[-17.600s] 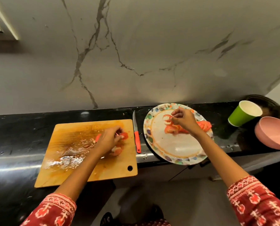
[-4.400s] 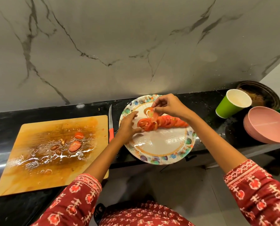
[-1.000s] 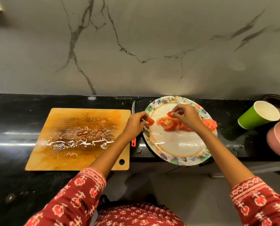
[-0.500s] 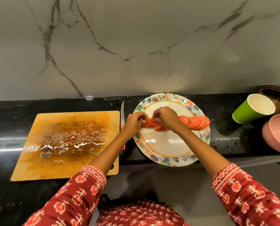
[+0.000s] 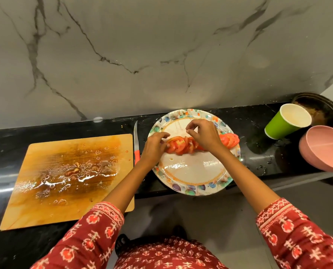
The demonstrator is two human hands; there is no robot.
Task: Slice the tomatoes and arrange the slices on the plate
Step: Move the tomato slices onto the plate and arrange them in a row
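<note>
A round plate with a colourful leaf rim (image 5: 191, 190) sits on the black counter. A row of overlapping red tomato slices (image 5: 178, 146) runs across its far half to the right rim. My left hand (image 5: 153, 149) rests its fingertips against the left end of the row. My right hand (image 5: 205, 137) hovers over the middle of the row, thumb and forefinger curled and slightly apart, holding nothing. It hides the middle slices. The wooden cutting board (image 5: 68, 177) on the left is wet with juice and bits of pulp.
A knife with a red handle (image 5: 136, 146) lies between board and plate. At the right stand a green paper cup (image 5: 286, 122), a pink bowl (image 5: 325, 149) and a dark dish (image 5: 322, 109) behind them. The plate overhangs the counter's front edge. A marble wall rises behind.
Half a second ago both hands pressed together on the left end of the row. Now my right hand has lifted and shifted right, uncovering the end slices. My left hand stays at the row's end.
</note>
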